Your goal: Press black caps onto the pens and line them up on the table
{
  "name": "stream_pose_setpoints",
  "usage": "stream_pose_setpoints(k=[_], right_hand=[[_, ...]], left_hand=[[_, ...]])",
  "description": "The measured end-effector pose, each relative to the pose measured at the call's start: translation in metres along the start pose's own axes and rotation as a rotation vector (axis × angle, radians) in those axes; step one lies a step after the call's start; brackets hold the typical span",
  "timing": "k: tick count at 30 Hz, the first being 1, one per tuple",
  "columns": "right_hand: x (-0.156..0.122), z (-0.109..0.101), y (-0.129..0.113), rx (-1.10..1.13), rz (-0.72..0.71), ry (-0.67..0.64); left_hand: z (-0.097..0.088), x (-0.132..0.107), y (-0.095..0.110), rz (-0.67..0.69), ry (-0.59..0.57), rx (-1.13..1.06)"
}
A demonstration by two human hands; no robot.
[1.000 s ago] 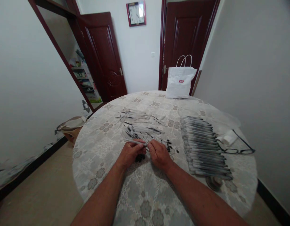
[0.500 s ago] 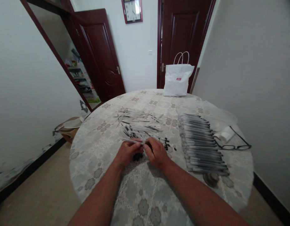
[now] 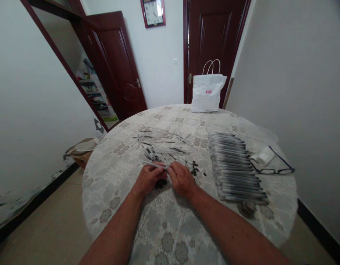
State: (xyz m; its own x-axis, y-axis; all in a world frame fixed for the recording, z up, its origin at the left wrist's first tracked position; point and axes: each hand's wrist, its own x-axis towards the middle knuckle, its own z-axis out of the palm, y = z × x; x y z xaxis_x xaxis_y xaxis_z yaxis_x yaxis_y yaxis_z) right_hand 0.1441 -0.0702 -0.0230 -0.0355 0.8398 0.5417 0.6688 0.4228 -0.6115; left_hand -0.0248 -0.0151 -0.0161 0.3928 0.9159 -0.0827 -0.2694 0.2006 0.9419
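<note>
My left hand [image 3: 148, 179] is closed around a thin whitish pen barrel [image 3: 149, 163], which points out to the left. At the barrel's right end my right hand [image 3: 182, 178] is closed, its fingertips meeting those of the left; what exactly they pinch is hidden. Just beyond both hands lies a loose heap of pen parts [image 3: 170, 150], white and dark. Small black caps [image 3: 194, 168] are scattered right of my right hand, and more black pieces [image 3: 160, 183] lie beneath my left hand.
Another pile of thin parts [image 3: 156, 136] lies farther back. At right, a long row of pens [image 3: 233, 165] is stacked beside eyeglasses [image 3: 275, 171], a white roll [image 3: 264, 156] and a small round object [image 3: 246, 209]. A white paper bag [image 3: 208, 94] stands at the far edge.
My right hand's fingers have curled in a little closer around the end of the pen barrel. My left hand holds the barrel much as before. The view has shifted slightly.
</note>
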Motion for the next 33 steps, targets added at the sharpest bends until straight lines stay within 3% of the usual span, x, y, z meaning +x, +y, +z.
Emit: stream_pose_setpoints(k=[17, 29, 33], right_hand=[[0.000, -0.004, -0.005, 0.047, -0.048, 0.012], [0.002, -0.006, -0.003, 0.071, 0.036, 0.042], [0.002, -0.008, -0.002, 0.110, -0.030, 0.003]], left_hand=[[-0.007, 0.002, 0.000, 0.009, -0.063, -0.052], [-0.012, 0.006, -0.005, 0.054, 0.009, -0.200], [-0.011, 0.006, -0.008, 0.048, -0.027, -0.189]])
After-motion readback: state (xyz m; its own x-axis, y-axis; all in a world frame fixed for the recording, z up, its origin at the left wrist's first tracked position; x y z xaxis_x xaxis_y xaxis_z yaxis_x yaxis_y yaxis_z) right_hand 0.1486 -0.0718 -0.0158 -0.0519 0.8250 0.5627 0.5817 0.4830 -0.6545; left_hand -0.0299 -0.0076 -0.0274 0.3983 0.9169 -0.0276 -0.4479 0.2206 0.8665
